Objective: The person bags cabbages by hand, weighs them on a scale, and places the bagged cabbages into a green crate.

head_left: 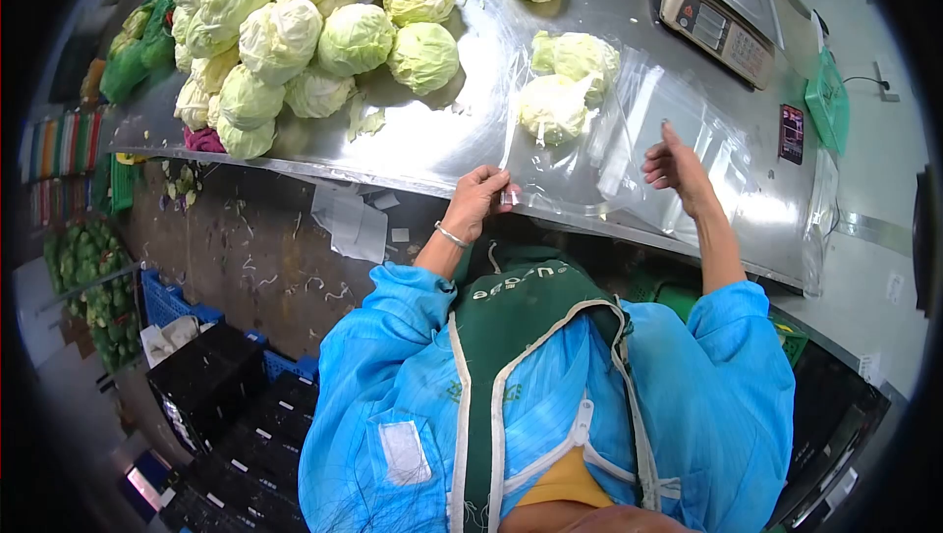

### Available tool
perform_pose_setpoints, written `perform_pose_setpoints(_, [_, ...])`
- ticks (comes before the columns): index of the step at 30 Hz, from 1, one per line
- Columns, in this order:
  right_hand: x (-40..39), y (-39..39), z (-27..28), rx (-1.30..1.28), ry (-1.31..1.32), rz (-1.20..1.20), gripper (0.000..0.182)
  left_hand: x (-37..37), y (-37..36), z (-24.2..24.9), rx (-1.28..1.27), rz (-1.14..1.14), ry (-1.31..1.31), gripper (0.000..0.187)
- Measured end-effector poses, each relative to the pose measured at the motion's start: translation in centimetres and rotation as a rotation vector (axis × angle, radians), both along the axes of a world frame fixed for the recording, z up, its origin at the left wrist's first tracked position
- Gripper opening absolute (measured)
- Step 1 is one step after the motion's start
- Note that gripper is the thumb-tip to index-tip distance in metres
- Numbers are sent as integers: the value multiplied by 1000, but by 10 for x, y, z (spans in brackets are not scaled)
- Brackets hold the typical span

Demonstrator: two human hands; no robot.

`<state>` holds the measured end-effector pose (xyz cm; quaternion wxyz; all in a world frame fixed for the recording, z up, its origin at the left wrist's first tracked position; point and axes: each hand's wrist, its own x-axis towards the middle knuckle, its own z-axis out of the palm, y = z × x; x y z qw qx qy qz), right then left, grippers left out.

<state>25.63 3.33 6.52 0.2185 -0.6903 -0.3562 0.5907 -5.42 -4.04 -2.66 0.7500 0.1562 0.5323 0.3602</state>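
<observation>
My left hand is at the table's front edge, fingers pinched on the edge of a clear plastic bag. Inside that bag, a few pale green cabbages lie close together on the metal table. Over to the right, my right hand is raised with the thumb apart from the fingers and nothing in it. Below and around it, flat clear plastic bags are spread on the tabletop, shiny with glare.
A large heap of cabbages covers the left of the steel table. At the back right stands a weighing scale; a phone and a green basket are near the right edge. Black crates sit at lower left.
</observation>
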Motion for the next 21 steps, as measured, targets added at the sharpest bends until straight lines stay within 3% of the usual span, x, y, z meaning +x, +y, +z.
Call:
perform_pose_setpoints(1, [-10,-2,2,-60,33,10,42,-1,-1,0,4,-6,2,13])
perform_pose_setpoints(5, [-24,-9,-13,75,37,224,25,0,0,0,9,-19,18,13])
perform_pose_setpoints(9, [-8,-8,-13,127,188,3,19,-2,0,-4,-5,16,32,13])
perform_pose_setpoints(10, [7,-5,-19,166,78,54,19,-4,2,-7,-21,33,7,13])
perform_pose_setpoints(13, [23,-5,-16,73,112,39,21,-5,1,-7,-16,41,-27,13])
perform_pose_setpoints(14, [21,-3,-6,130,-60,99,23,-4,0,-4,-22,50,-23,12])
perform_pose_setpoints(17, [-32,-3,31,859,-567,192,26,-6,0,-8,4,39,-65,12])
perform_pose_setpoints(18, [-57,-6,41,895,-513,340,28,-6,-1,-7,8,42,-67,13])
perform_pose_setpoints(19, [-86,-11,36,898,-288,456,29,-6,-1,-7,-1,43,-63,13])
perform_pose_setpoints(21, [-132,-18,-1,825,-95,851,24,-5,0,-5,-12,41,-63,13])
